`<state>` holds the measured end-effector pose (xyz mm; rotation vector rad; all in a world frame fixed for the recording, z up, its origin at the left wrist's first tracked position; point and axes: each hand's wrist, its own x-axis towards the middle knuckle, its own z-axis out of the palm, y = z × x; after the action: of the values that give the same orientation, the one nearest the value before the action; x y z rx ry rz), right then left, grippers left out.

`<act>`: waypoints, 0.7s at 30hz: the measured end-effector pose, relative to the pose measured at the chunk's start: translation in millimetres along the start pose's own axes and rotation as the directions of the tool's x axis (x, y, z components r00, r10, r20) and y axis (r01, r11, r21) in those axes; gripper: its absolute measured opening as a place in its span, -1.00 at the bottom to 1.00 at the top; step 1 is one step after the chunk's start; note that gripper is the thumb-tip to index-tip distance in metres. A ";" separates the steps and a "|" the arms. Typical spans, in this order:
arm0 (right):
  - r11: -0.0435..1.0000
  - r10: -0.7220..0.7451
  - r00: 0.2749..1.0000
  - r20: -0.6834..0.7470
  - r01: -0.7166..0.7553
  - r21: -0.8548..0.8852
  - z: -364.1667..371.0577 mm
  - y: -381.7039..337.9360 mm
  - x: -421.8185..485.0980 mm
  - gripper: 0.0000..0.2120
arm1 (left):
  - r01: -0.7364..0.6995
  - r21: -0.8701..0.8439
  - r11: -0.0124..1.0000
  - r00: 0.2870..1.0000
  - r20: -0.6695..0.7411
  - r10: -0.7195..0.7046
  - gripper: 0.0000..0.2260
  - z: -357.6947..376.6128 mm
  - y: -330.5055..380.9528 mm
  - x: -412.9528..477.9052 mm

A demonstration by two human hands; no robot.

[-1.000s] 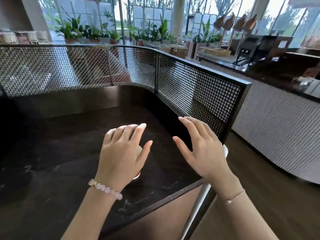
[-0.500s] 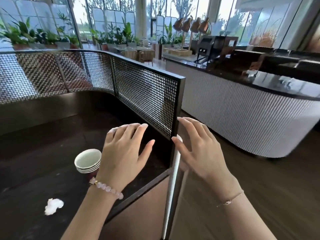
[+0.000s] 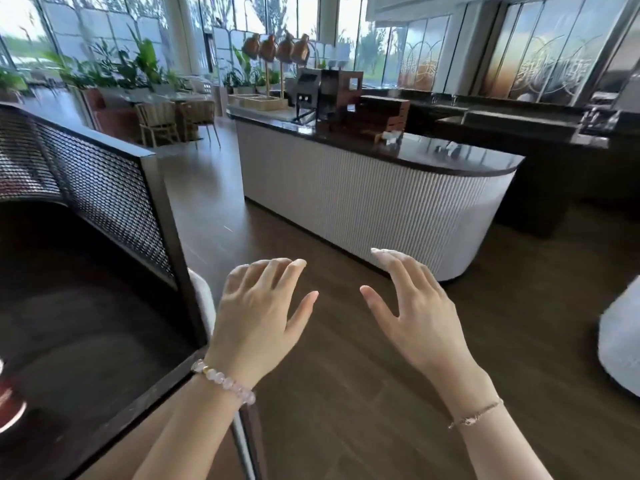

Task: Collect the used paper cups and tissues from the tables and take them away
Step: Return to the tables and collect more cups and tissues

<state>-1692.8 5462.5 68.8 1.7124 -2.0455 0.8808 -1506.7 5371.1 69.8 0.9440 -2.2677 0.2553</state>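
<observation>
A blurred red-and-white paper cup [image 3: 7, 401] is peeking in at the left edge, sitting on the dark table [image 3: 86, 341]. Beside the table's corner, the left hand [image 3: 259, 317] and right hand [image 3: 415, 320] are hovering over the wooden floor [image 3: 346, 393], fingers spread wide, holding nothing.

Bench [image 3: 86, 341] top: near-black, glossy. Mesh screen [image 3: 104, 199]: black, fine woven grid. Serving counter [image 3: 363, 202]: white vertical ribbing, shiny black top. Floor [image 3: 346, 427]: brown wood planks. Bead bracelet [image 3: 225, 381]: pale pink, one gold bead. Chain bracelet [image 3: 476, 415]: gold. Plants [image 3: 142, 60]: green.
</observation>
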 end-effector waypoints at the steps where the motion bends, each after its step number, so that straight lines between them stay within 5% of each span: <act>1: 1.000 0.023 1.000 0.003 -0.023 -0.012 -4.4 12.2 -4.6 -0.48 | -0.012 -0.018 1.000 1.000 0.008 0.012 -0.60 6.1 10.5 4.4; 21: 0.964 0.221 0.973 -0.063 -0.228 -0.138 14.9 192.6 78.0 -0.46 | -0.212 -0.180 0.960 0.977 -0.030 0.210 -0.60 161.2 85.0 178.8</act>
<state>-1894.2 5410.2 57.8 1.3921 -2.2436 0.8070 -1739.5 5266.3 67.4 0.6054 -2.3375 0.1403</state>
